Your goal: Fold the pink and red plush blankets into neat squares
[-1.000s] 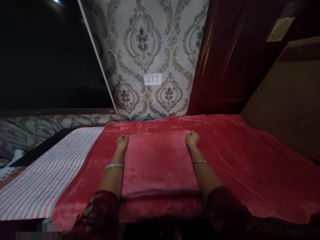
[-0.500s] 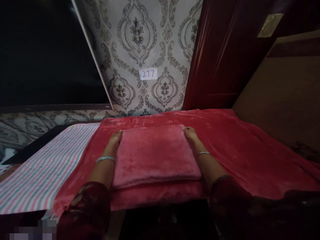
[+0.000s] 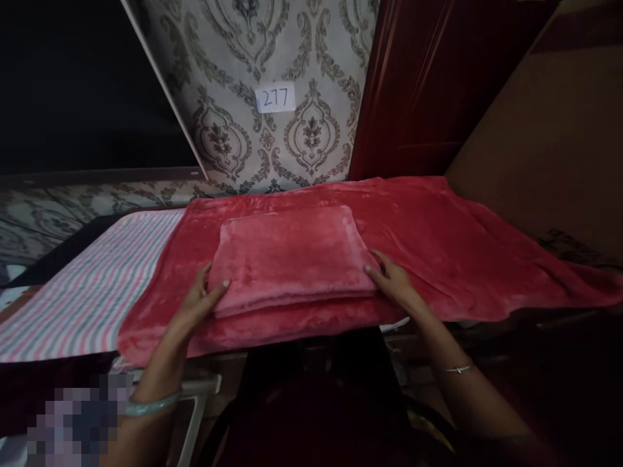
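The folded pink cloth (image 3: 289,253) is lying as a flat, layered rectangle on the spread red cloth (image 3: 452,259), closer to the near edge of the table (image 3: 19,301) than its far edge. The left hand (image 3: 197,298) is resting at its near left corner, the thumb lying on top and the other fingers showing just beyond the side. The right hand (image 3: 394,279) is resting at its right side, close to the near right corner, the thumb tip touching the top. Both thumbs are standing apart from the fingers, but the undersides are hidden, so I cannot tell whether either hand is clamping the layers.

Folding of the pink piece is looking largely done: its top is lying fairly smooth and its outline is forming a near rectangle. Some neatening seems to be remaining, as the near fold is sitting slightly uneven and the sides are spreading toward the near corners. The red cloth is lying open, wrinkling toward the table's right end. The striped cloth (image 3: 97,285) is lying flat toward the table's left end, with no hand touching it.
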